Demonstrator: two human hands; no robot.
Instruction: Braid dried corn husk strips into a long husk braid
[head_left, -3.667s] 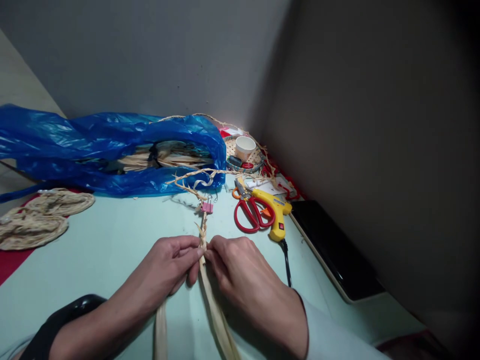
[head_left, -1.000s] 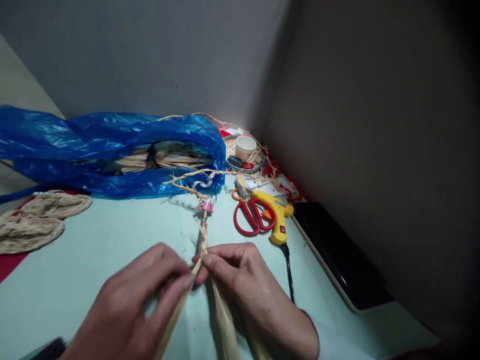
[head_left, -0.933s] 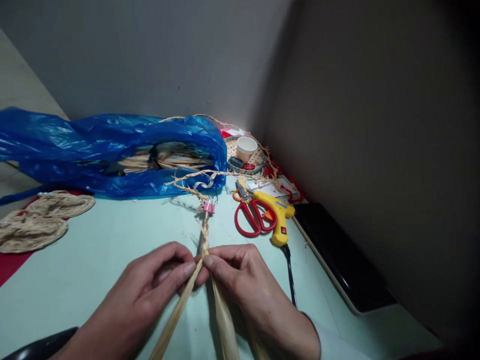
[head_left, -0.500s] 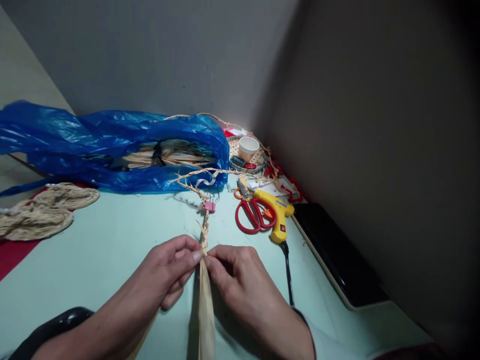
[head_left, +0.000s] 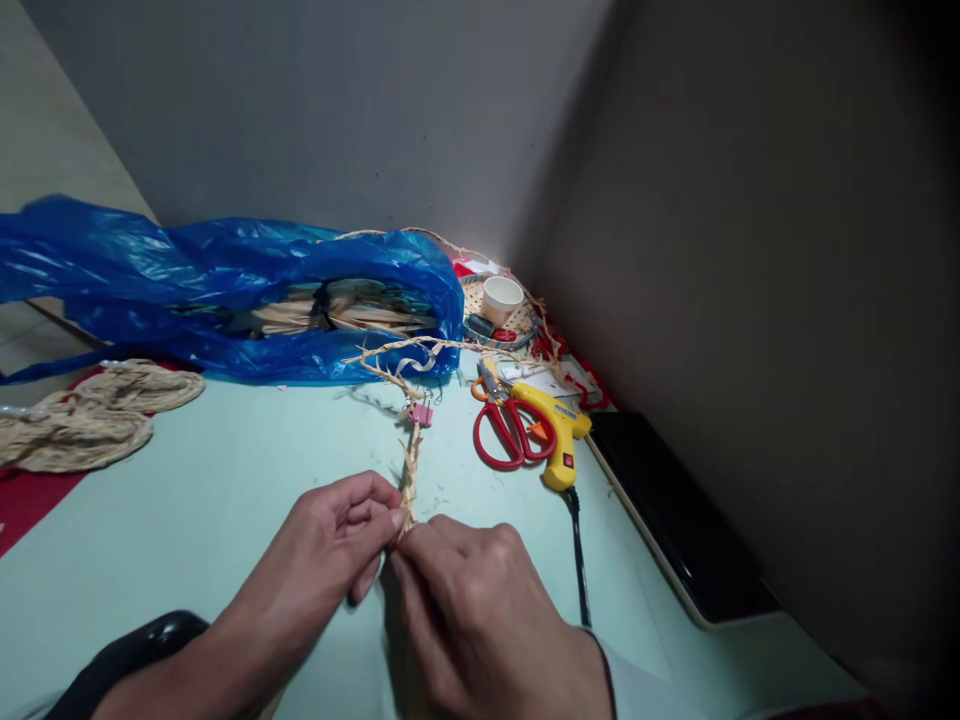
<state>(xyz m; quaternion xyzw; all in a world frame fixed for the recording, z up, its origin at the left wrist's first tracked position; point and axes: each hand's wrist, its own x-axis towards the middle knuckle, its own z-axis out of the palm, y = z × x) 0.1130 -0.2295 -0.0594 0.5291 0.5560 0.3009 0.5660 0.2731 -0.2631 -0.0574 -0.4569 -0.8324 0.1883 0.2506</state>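
Note:
A pale braid [head_left: 411, 465] of dried plant strips runs from a pink binder clip [head_left: 421, 414] down toward me. My left hand [head_left: 341, 535] pinches the braid's near end between thumb and forefinger. Right beside it, my right hand [head_left: 472, 590] is closed on the strips just below, its knuckles turned up. It covers the loose strip ends, so how they lie under the fingers is hidden. Past the clip, a thin finished length of braid [head_left: 450, 345] curves away to the back right.
Behind lies a blue plastic bag [head_left: 225, 350] with dried strips [head_left: 292, 312]. Red-handled scissors [head_left: 501, 435] rest against a yellow glue gun [head_left: 559, 470]. At right is a black-screened tablet [head_left: 675, 520]; at left, woven sandal soles [head_left: 82, 435]. A white cup [head_left: 502, 296] stands in a basket [head_left: 529, 322].
My right hand has rolled over and moved slightly left and down, now covering the long flat strip that showed below the braid. My left hand keeps its pinch almost in place.

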